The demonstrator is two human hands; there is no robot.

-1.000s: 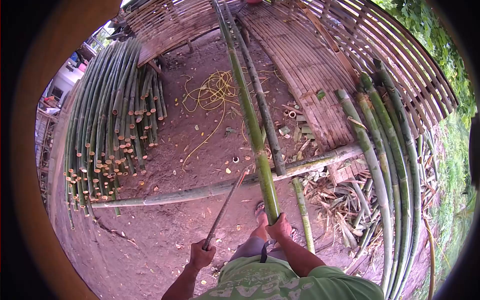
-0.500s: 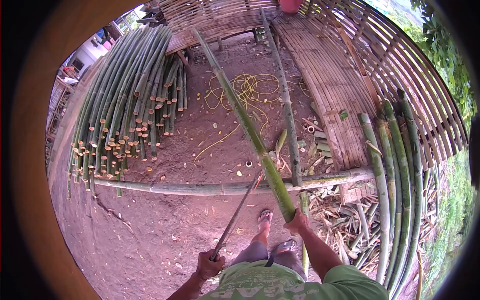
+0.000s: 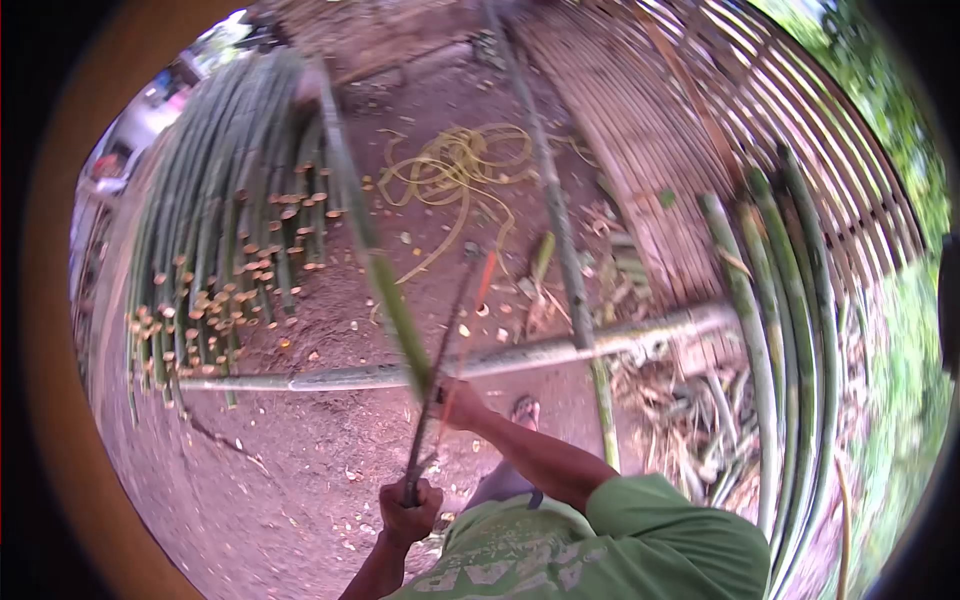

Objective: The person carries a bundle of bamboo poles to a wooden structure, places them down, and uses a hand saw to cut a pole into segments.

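Observation:
My left hand (image 3: 408, 508) is wrapped round the lower end of a thin dark tool (image 3: 436, 385), which slants up and away with an orange strip beside it. My right hand (image 3: 462, 407) grips the near end of a green bamboo pole (image 3: 400, 325), just right of the tool. The pole runs forward toward the pile at the left and is blurred by motion. Tool and pole overlap in view near my right hand; whether they touch, I cannot tell. A bamboo pole (image 3: 370, 376) lies crosswise on the ground beneath.
Cut bamboo is piled (image 3: 215, 200) at the left. Yellow rope (image 3: 465, 165) is coiled on the ground ahead. A slatted bamboo platform (image 3: 620, 150) and several upright poles (image 3: 790, 330) stand at the right, above split scraps (image 3: 670, 420). Another pole (image 3: 545, 170) leans ahead.
My right hand and the held pole have swung left, close to the tool. The tool now stands steeper, and my left hand has shifted slightly. The view has tilted a little.

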